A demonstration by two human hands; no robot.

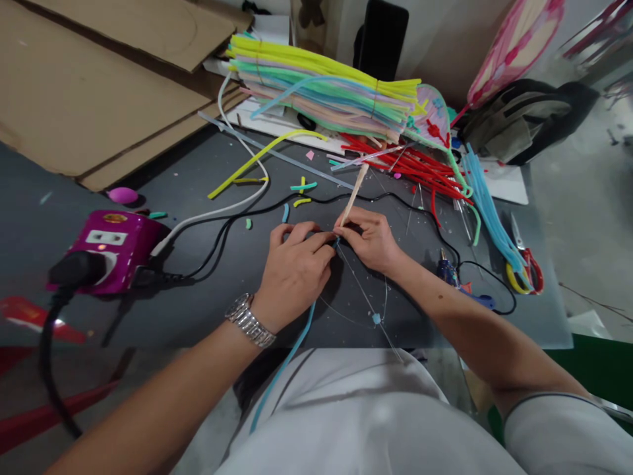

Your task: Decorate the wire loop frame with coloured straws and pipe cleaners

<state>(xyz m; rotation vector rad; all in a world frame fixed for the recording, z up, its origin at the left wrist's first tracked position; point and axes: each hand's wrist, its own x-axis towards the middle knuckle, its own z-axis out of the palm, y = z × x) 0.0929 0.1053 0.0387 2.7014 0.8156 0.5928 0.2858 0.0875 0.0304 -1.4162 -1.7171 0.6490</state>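
Observation:
Both of my hands meet just above the table's front edge, fingertips almost touching. My left hand (299, 270) is closed, its fingers pinched near a small blue piece by the fingertips. From beneath it a long blue pipe cleaner (284, 366) trails over the edge onto my lap. My right hand (366, 241) pinches the lower end of a pale beige strip (355, 194), which points up and away. Thin clear strands with a small blue piece (376, 318) on them run from the fingertips toward me. The exact join between the fingers is hidden.
Bundled pipe cleaners (321, 86) lie at the back, with red ones (415, 168) in front. Scissors (524, 264) and a blue glue gun (448, 269) lie right. A purple power socket (111, 247) stands left; black cable (316, 199) crosses behind my hands. Cardboard (89, 99) fills the back left.

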